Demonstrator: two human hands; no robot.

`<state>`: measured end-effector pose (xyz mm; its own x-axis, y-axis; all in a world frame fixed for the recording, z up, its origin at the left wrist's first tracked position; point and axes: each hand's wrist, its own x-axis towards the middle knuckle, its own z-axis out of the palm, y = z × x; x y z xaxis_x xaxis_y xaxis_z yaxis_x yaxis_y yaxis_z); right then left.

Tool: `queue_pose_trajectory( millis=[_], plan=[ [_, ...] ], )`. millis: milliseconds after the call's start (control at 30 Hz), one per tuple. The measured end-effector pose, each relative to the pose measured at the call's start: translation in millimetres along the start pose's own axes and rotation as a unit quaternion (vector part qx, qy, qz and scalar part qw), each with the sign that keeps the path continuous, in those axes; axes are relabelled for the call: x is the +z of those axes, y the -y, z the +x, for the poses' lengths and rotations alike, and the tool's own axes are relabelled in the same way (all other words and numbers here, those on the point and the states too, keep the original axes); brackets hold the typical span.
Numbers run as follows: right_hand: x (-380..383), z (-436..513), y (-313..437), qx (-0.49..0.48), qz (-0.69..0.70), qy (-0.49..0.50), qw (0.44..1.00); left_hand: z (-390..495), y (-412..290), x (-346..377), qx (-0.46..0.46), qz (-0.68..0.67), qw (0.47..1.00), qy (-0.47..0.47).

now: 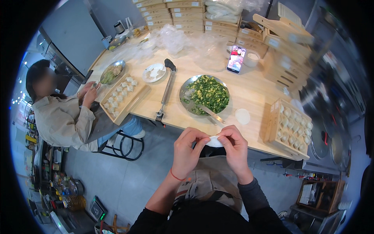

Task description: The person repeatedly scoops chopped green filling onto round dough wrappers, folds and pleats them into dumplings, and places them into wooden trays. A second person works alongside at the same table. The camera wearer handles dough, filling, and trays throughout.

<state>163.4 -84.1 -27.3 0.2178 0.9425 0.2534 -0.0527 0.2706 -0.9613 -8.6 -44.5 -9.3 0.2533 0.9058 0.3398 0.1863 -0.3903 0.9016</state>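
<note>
Both of my hands meet in front of my apron, just off the table's edge. Between them is a folded white dumpling (214, 141); my left hand (190, 149) pinches its left end and my right hand (236, 149) its right end. Beyond them stands a metal bowl (185, 102) of chopped greens with yellow bits, a flat metal spatula (211, 112) resting in it. One round dough wrapper (242, 116) lies flat to the right of the bowl. Further right, a wooden tray (270, 122) holds rows of filled dumplings (295, 128).
A co-worker (64, 108) sits at the left, hands near a second wooden tray (125, 112) of dumplings and a bowl of filling (112, 73). A phone (236, 59), a white plate (154, 72), a metal-armed stand (167, 90), plastic sheeting (172, 41) and stacked wooden boxes (187, 14) are beyond.
</note>
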Motion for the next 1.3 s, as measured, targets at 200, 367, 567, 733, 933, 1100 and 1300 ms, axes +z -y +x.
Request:
queue_pose_trajectory(
  millis=[200, 367, 567, 733, 933, 1100, 1300],
  plan=[
    [-1.2, -0.7, 10.8, 0.052, 0.061, 0.003, 0.997, -1.3, -1.3, 14.3, 0.036, -0.135, 0.990, -0.035],
    [-4.0, -1.1, 33.3, 0.077, 0.076, 0.067, 0.992, 7.6, -2.9, 7.2, 0.073, -0.179, 0.977, 0.094],
    [-9.1, 4.2, 50.1, 0.130, 0.049, 0.106, 0.985, 15.7, -11.3, 1.8, 0.128, -0.036, 0.977, 0.164],
    [-11.4, 10.7, 50.8, 0.132, 0.071, 0.065, 0.987, 13.2, -13.7, 8.2, 0.113, -0.023, 0.980, 0.165],
    [-22.1, 11.2, 56.6, 0.118, 0.095, 0.074, 0.986, 1.3, 0.4, 23.4, -0.041, -0.258, 0.960, 0.098],
    [-31.3, 4.4, 62.0, 0.017, -0.046, 0.198, 0.979, -8.7, 4.7, 38.5, -0.148, -0.472, 0.864, 0.088],
    [-18.9, 3.6, 58.9, -0.120, -0.150, 0.138, 0.972, -11.0, 0.6, 45.9, -0.130, -0.434, 0.886, 0.096]
  ],
)
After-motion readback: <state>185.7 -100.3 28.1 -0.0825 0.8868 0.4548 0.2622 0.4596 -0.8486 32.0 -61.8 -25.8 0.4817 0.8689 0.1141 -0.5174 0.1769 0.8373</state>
